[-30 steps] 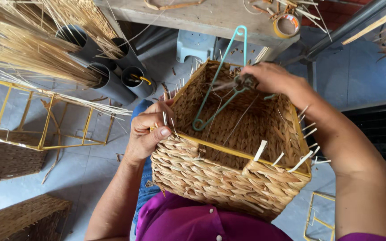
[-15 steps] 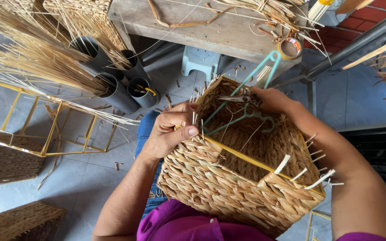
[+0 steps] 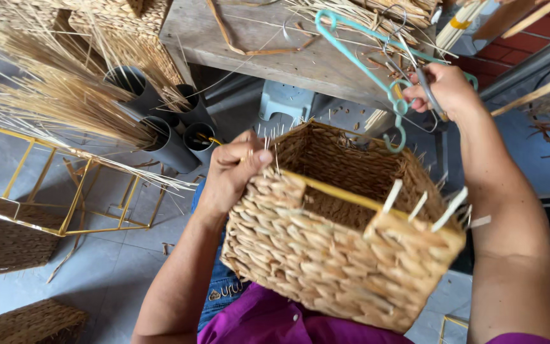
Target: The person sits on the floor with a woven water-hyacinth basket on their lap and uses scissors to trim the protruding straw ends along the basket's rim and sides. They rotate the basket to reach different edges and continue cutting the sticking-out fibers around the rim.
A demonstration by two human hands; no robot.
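Woven basket rim under left fingers, shears in right fingers

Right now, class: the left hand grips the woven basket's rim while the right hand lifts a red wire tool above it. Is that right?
Not quite. The tool in the right hand is teal, not red, as the head view shows. The left hand does grip the woven basket at its rim.
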